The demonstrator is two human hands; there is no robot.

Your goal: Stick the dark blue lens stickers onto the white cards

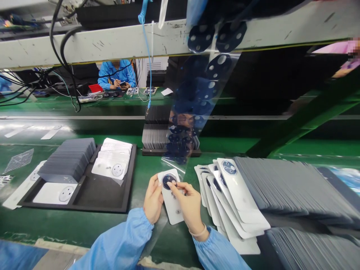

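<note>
My left hand (153, 200) grips the left edge of a white phone back cover (172, 202) held over the green belt. My right hand (189, 208) lies across the cover, its fingertips pinched on the dark round camera-ring piece (169, 181) at the cover's top. A clear film strip (197, 112) carrying several dark round pieces hangs from above down to the cover. To the right lies a fanned stack of white covers (233, 198).
A black tray (84, 191) at left holds grey and white cover stacks. Long rows of grey covers (295, 191) fill the right. Another black tray of covers (157, 138) stands behind. A person in blue (116, 73) works across the line. Cables hang from the white rail (112, 41).
</note>
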